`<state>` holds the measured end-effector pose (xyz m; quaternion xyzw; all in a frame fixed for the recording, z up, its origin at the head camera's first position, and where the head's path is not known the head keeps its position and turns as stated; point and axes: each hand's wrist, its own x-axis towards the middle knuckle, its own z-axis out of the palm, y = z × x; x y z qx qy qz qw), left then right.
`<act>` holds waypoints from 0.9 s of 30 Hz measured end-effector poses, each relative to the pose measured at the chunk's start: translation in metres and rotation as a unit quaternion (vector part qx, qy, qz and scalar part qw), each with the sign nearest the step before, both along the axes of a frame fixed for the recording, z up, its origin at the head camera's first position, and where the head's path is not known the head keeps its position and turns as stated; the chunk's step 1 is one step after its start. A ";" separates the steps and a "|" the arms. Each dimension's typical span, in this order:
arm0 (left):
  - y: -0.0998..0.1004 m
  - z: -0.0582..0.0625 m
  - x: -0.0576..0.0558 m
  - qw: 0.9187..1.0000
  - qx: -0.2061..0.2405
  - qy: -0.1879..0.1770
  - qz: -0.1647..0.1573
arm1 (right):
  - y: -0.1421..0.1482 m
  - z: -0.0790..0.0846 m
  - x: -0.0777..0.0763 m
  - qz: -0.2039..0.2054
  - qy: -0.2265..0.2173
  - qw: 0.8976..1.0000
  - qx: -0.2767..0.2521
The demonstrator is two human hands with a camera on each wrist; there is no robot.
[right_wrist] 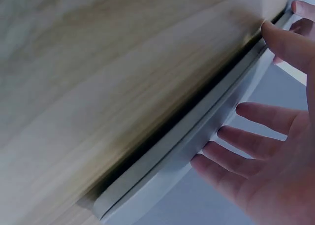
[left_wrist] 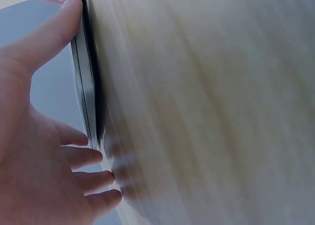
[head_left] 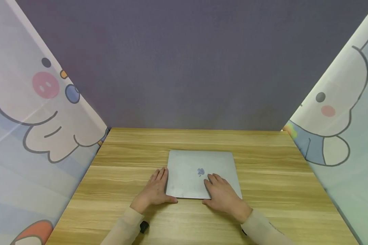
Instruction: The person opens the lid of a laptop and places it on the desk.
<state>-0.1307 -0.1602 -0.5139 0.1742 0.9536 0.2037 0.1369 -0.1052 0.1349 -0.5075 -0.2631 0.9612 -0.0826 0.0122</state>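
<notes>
A closed silver laptop [head_left: 187, 178] with an apple logo on its lid lies flat on the wooden table. My left hand [head_left: 155, 191] is at its front left corner, straight fingers along the left side and thumb at the front edge. In the left wrist view those fingertips [left_wrist: 98, 156] reach down beside the laptop's corner. My right hand [head_left: 223, 197] lies over the right front part of the lid, with the thumb at the front edge. The right wrist view shows its loosely bent fingers [right_wrist: 256, 141] at the lid's surface.
The wooden table [head_left: 279, 190] extends around the laptop on all sides. A dark grey panel [head_left: 190, 68] rises behind its far edge. Cartoon-printed fabric walls stand on the left [head_left: 24, 170] and right [head_left: 362, 143].
</notes>
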 end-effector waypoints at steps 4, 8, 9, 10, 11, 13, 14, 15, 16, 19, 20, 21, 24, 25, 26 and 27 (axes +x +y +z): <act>0.000 0.001 0.000 1.000 -0.003 -0.003 -0.002 | 0.000 -0.002 -0.003 0.016 0.021 0.999 0.018; 0.000 0.002 -0.001 1.000 -0.010 -0.005 -0.003 | 0.001 -0.003 -0.007 0.034 0.054 0.997 0.032; 0.000 0.002 -0.001 1.000 -0.009 -0.005 -0.004 | 0.001 -0.002 -0.007 0.038 0.060 0.997 0.033; 0.000 0.002 -0.001 1.000 -0.009 -0.005 -0.004 | 0.001 -0.002 -0.008 0.042 0.066 0.996 0.033; 0.000 0.002 -0.001 1.000 -0.009 -0.005 -0.004 | 0.002 -0.003 -0.009 0.045 0.071 0.996 0.033; -0.001 0.003 -0.001 1.000 -0.009 -0.005 -0.005 | 0.002 -0.003 -0.010 0.050 0.082 0.995 0.034; -0.001 0.003 -0.001 1.000 -0.010 -0.005 -0.005 | 0.002 -0.003 -0.010 0.053 0.089 0.994 0.036; -0.001 0.003 -0.001 1.000 -0.010 -0.005 -0.006 | 0.002 -0.004 -0.010 0.056 0.095 0.993 0.037; -0.001 0.002 -0.001 1.000 -0.010 -0.004 -0.006 | 0.002 -0.004 -0.011 0.059 0.102 0.992 0.039; -0.003 0.001 -0.001 1.000 -0.012 -0.005 -0.007 | 0.002 -0.005 -0.012 0.066 0.117 0.990 0.047; -0.003 0.000 -0.001 1.000 -0.012 -0.006 -0.007 | 0.002 -0.005 -0.012 0.068 0.121 0.989 0.050; -0.003 0.000 -0.001 1.000 -0.012 -0.006 -0.008 | 0.002 -0.005 -0.012 0.070 0.125 0.988 0.051; -0.004 -0.001 0.000 1.000 -0.013 -0.009 -0.008 | 0.003 -0.006 -0.014 0.075 0.138 0.986 0.056; -0.004 -0.001 0.000 1.000 -0.012 -0.009 -0.009 | 0.003 -0.006 -0.014 0.076 0.141 0.985 0.056; -0.004 -0.001 0.000 1.000 -0.008 -0.008 -0.008 | 0.003 -0.007 -0.014 0.077 0.145 0.985 0.055; -0.004 -0.001 0.000 1.000 -0.004 -0.008 -0.007 | 0.003 -0.007 -0.015 0.078 0.149 0.984 0.054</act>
